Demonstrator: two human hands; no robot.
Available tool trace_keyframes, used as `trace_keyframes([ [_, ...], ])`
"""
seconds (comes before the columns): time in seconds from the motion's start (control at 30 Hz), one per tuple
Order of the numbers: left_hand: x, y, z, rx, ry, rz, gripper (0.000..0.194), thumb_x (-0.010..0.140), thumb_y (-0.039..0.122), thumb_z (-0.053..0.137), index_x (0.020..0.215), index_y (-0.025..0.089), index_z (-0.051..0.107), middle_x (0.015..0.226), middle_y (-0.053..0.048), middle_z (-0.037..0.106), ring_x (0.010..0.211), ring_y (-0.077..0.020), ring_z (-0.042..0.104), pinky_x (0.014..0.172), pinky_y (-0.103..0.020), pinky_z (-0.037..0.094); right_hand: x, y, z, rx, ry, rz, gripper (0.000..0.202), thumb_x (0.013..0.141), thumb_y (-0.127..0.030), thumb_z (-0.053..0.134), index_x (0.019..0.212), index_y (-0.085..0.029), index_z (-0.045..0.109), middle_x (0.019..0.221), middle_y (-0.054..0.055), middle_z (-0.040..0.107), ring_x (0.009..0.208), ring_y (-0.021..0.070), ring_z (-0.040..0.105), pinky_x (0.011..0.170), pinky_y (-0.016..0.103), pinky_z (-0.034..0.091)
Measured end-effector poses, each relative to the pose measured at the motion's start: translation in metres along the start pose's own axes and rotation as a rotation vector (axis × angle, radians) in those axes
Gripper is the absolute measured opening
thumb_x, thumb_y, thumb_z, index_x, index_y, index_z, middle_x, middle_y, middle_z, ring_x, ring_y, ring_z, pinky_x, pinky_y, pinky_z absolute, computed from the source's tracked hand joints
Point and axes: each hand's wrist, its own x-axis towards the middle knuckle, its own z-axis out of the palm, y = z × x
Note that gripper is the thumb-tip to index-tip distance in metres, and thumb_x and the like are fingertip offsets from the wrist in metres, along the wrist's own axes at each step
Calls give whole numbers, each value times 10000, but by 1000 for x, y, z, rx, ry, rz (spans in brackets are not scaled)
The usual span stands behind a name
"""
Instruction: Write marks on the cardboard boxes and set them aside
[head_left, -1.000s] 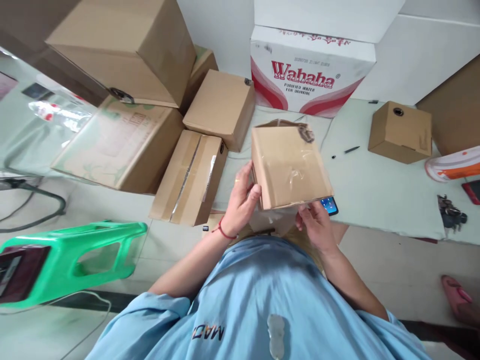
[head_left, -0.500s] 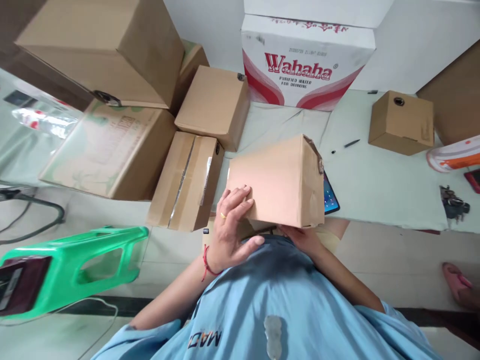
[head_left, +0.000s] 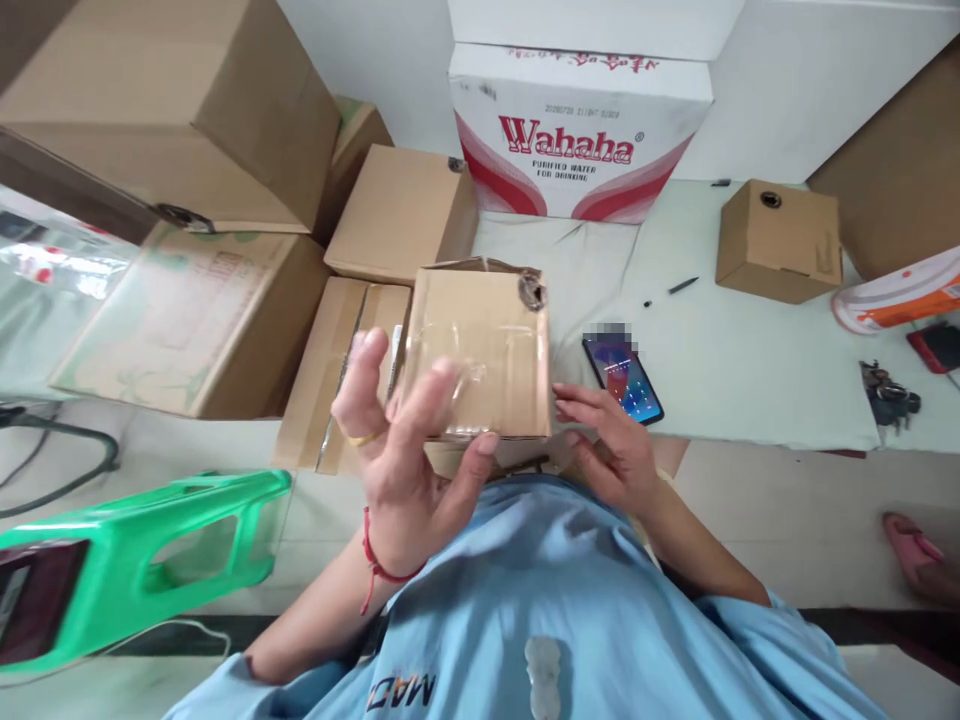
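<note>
A brown cardboard box (head_left: 487, 350) stands at the table's front edge before me, its taped face up and a dark round mark at the top right corner. Over its lower left side is my left hand (head_left: 409, 450), fingers apart, partly blurred; whether it touches the box is unclear. My right hand (head_left: 611, 445) is beside the box's lower right edge, fingers spread, holding nothing. A phone (head_left: 624, 375) with a lit screen lies on the cloth just beyond my right hand.
Several cardboard boxes (head_left: 401, 210) are stacked at the left. A white Wahaha carton (head_left: 577, 140) stands at the back. On the right are a small box (head_left: 780, 245), a pen (head_left: 683, 286) and keys (head_left: 892, 400). A green stool (head_left: 127, 540) stands lower left.
The box has turned and moved left, now showing its taped face. My left hand has lifted and opened over it. My right hand has come out from under the box, and the phone is uncovered.
</note>
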Motion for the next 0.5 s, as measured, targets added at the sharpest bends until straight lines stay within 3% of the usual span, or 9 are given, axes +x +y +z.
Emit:
trace_keyframes([
  [0.1,7,2,-3,151,-14,263,445,1006,255,743,1447,259,688,1521,-120,669,1546,-398,541,1292,-650,457,11,40,-31,-257,76,56,347,1027,-187,570,1317,-268,743,1356,135,771,1228,292,737,1058,508,608],
  [0.17,9,1,-1,148,-27,337,436,1009,268,736,1438,206,682,1342,-142,769,1362,-360,705,1185,-584,573,27,79,-59,-501,171,253,311,1024,-227,535,1190,-221,797,1186,149,783,1126,307,739,994,481,603],
  [0.2,8,1,1,150,-7,348,432,1013,300,739,1428,193,684,1310,-152,782,1319,-357,730,1156,-571,592,37,100,-73,-627,163,391,357,1014,-236,520,1236,-192,795,1203,169,759,1084,310,736,963,470,593],
  [0.33,2,-4,8,200,45,362,555,978,459,814,1443,190,677,1283,-163,792,1295,-366,734,1140,-569,595,80,161,-113,-967,-189,800,645,1004,-206,523,1648,-201,545,1429,241,649,1064,330,722,875,424,534],
  [0.43,-1,-6,9,220,55,369,599,957,455,844,1463,193,659,1271,-159,797,1279,-357,740,1118,-555,604,99,175,-118,-1081,-486,829,626,1018,-152,454,1633,-223,552,1366,239,683,1056,331,725,825,387,490],
  [0.5,-2,-2,5,235,41,363,545,981,443,818,1430,175,664,1267,-165,800,1277,-353,743,1125,-554,591,103,174,-115,-1149,-577,773,554,1022,-132,402,1518,-183,643,1302,236,712,1052,322,723,808,373,465],
])
